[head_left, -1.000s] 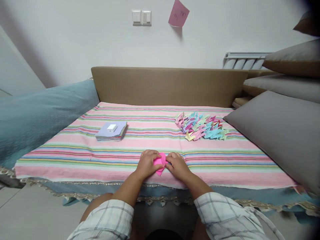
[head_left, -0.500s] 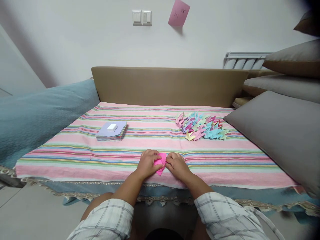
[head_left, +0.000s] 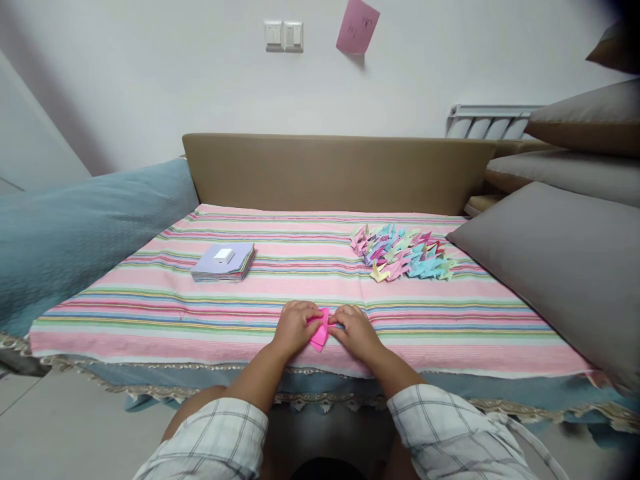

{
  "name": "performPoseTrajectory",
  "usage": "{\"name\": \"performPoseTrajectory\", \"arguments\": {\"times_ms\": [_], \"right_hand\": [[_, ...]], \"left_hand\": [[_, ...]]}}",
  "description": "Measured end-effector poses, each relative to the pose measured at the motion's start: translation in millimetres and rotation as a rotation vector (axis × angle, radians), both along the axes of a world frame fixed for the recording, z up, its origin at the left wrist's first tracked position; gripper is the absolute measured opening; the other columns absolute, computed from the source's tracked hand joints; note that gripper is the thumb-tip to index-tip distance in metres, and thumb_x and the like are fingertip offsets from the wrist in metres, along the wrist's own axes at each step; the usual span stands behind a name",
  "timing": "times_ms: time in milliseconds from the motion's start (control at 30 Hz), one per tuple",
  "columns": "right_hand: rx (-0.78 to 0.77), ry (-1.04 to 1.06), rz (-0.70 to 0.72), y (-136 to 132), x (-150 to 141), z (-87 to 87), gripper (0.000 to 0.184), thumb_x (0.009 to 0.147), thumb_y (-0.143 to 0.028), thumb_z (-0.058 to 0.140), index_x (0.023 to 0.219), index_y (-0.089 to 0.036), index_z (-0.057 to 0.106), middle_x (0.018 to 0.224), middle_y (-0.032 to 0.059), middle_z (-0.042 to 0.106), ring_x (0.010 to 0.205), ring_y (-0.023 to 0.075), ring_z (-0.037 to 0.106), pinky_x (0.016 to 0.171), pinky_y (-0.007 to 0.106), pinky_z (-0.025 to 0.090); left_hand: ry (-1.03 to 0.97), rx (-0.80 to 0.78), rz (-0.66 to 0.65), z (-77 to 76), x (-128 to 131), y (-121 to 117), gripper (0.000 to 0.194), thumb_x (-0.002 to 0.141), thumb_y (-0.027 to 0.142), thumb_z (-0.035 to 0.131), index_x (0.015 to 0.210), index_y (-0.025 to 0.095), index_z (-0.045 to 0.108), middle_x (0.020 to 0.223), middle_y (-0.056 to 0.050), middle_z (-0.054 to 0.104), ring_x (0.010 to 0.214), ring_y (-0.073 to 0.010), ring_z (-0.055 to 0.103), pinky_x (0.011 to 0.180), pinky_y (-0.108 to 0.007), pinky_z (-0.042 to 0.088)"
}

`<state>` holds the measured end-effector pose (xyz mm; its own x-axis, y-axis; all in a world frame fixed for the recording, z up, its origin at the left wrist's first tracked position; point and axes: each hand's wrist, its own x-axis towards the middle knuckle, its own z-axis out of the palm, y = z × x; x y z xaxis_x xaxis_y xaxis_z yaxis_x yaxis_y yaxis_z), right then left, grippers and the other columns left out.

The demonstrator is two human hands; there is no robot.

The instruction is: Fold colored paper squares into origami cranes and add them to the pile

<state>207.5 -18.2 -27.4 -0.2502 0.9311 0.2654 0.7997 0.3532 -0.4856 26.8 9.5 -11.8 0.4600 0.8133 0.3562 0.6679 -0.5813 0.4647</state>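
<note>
Pink paper, partly covered, is pinched by left fingers and right fingers.

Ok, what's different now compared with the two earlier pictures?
The pink paper looks narrower, its right edge seemingly turned inward toward the left hand. The fingertips of the right hand have edged slightly left. Both hands still hold it. The paper stack and folded paper pieces stayed put.
</note>
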Motion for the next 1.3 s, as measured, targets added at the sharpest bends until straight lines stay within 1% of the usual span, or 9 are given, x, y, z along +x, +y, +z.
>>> {"name": "performPoseTrajectory", "arguments": {"times_ms": [100, 233, 367, 467, 600, 733, 967, 1200, 1300], "right_hand": [[-0.004, 0.006, 0.001, 0, 0, 0.2, 0.014, 0.079, -0.031, 0.063, 0.091, -0.023, 0.066, 0.096, 0.0036, 0.061, 0.094, 0.0191, 0.049, 0.083, 0.032, 0.036], [-0.012, -0.004, 0.002, 0, 0, 0.8, 0.014, 0.079, -0.031, 0.064, 0.091, -0.024, 0.066, 0.097, 0.0034, 0.06, 0.094, 0.0188, 0.049, 0.083, 0.032, 0.036], [-0.017, -0.013, 0.004, 0, -1, 1.3, 0.015, 0.079, -0.03, 0.064, 0.093, -0.024, 0.066, 0.097, 0.0034, 0.06, 0.094, 0.0189, 0.049, 0.083, 0.032, 0.036], [-0.026, -0.008, 0.003, 0, -1, 0.8, 0.018, 0.079, -0.031, 0.064, 0.096, -0.025, 0.066, 0.098, 0.0037, 0.06, 0.096, 0.0195, 0.049, 0.084, 0.033, 0.036], [-0.027, -0.012, 0.007, 0, -1, -0.4, 0.026, 0.08, -0.03, 0.064, 0.105, -0.029, 0.065, 0.099, 0.0035, 0.059, 0.097, 0.0198, 0.048, 0.085, 0.033, 0.036], [-0.029, -0.037, 0.0, -1, -1, 0.0, 0.028, 0.08, -0.031, 0.062, 0.108, -0.031, 0.064, 0.099, 0.0039, 0.058, 0.096, 0.0204, 0.047, 0.085, 0.034, 0.036], [-0.033, -0.07, 0.002, -3, -2, 2.5, 0.034, 0.081, -0.03, 0.062, 0.115, -0.033, 0.06, 0.1, 0.004, 0.057, 0.097, 0.0204, 0.047, 0.086, 0.034, 0.036], [-0.043, -0.118, 0.009, -2, -3, 3.9, 0.033, 0.083, -0.032, 0.059, 0.116, -0.032, 0.06, 0.101, 0.0043, 0.056, 0.098, 0.0203, 0.046, 0.085, 0.033, 0.036], [-0.04, -0.136, 0.009, -3, -3, 4.7, 0.031, 0.083, -0.033, 0.059, 0.114, -0.032, 0.06, 0.101, 0.0039, 0.056, 0.097, 0.0204, 0.045, 0.084, 0.033, 0.035]], "left_hand": [[-0.023, -0.039, 0.052, 3.5, 3, 0, 0.007, 0.072, 0.017, 0.059, 0.076, 0.021, 0.063, 0.081, 0.0, 0.067, 0.08, -0.0166, 0.057, 0.08, -0.032, 0.041], [-0.036, -0.143, 0.111, 10.4, 5, 1, 0.024, 0.067, 0.012, 0.058, 0.089, 0.022, 0.059, 0.081, 0.002, 0.066, 0.076, -0.0149, 0.058, 0.074, -0.028, 0.042], [-0.009, -0.229, 0.1, 13.2, 4, 8, 0.026, 0.067, 0.011, 0.055, 0.089, 0.022, 0.064, 0.082, 0.002, 0.068, 0.076, -0.0143, 0.059, 0.069, -0.025, 0.043], [0.021, -0.253, 0.091, 12.6, 2, 13, 0.027, 0.068, 0.012, 0.053, 0.087, 0.023, 0.068, 0.083, 0.002, 0.069, 0.076, -0.0153, 0.06, 0.066, -0.024, 0.043], [0.089, -0.192, 0.122, 10.2, 3, 15, 0.022, 0.071, 0.017, 0.055, 0.085, 0.024, 0.07, 0.083, 0.0, 0.069, 0.077, -0.0167, 0.06, 0.067, -0.025, 0.043], [0.134, -0.112, 0.173, 7.2, 6, 16, 0.017, 0.075, 0.023, 0.054, 0.082, 0.023, 0.07, 0.082, -0.002, 0.067, 0.077, -0.0174, 0.06, 0.068, -0.027, 0.043], [0.152, -0.103, 0.17, 5.7, 7, 14, 0.02, 0.076, 0.017, 0.05, 0.082, 0.021, 0.069, 0.082, -0.003, 0.065, 0.08, -0.0173, 0.059, 0.071, -0.027, 0.043], [0.207, -0.082, 0.211, 11.0, 11, 8, 0.016, 0.08, 0.025, 0.051, 0.082, 0.021, 0.067, 0.082, -0.004, 0.064, 0.081, -0.0178, 0.058, 0.072, -0.028, 0.041], [0.213, -0.058, 0.231, 10.0, 13, 7, 0.014, 0.081, 0.027, 0.053, 0.079, 0.021, 0.066, 0.08, -0.003, 0.063, 0.079, -0.0173, 0.058, 0.071, -0.028, 0.04]]}}
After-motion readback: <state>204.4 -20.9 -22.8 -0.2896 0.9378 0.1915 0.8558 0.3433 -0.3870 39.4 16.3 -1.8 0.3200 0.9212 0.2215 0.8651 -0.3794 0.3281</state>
